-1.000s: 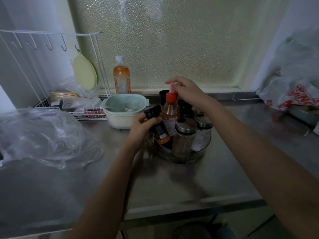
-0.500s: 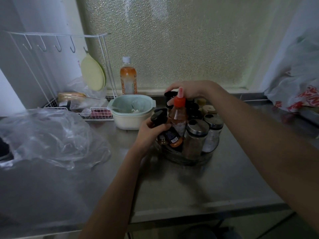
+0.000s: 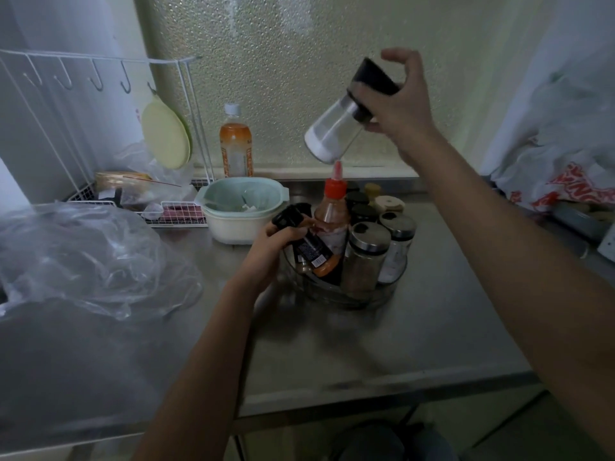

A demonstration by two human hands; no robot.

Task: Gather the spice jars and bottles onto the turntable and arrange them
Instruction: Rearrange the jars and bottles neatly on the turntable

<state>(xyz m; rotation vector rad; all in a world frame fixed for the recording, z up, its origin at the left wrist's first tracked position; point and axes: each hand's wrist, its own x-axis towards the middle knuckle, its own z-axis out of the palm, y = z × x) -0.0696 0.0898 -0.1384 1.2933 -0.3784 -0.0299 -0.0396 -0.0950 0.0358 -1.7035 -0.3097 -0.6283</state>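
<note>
A clear round turntable [image 3: 349,296] stands on the steel counter, crowded with jars and bottles. My right hand [image 3: 404,111] holds a black-capped glass shaker [image 3: 336,133] with white powder, tilted, high above the turntable. My left hand [image 3: 271,251] grips a tilted black-capped bottle with orange contents [image 3: 311,244] at the turntable's left side. A red-capped sauce bottle [image 3: 332,211] stands upright in the middle. Two silver-lidded glass jars [image 3: 366,257] [image 3: 396,241] stand at the front right. Dark-lidded jars [image 3: 361,211] sit behind them.
A pale green bowl [image 3: 243,207] sits just left of the turntable. Behind it stands an orange drink bottle [image 3: 235,144]. A white wire rack [image 3: 100,128] holds a green plate at the left. Crumpled clear plastic [image 3: 83,254] covers the left counter; a white bag [image 3: 559,168] lies far right.
My right hand has lifted from the sauce bottle's top and now holds the black-capped shaker high over the turntable. My left hand keeps its grip on the orange bottle.
</note>
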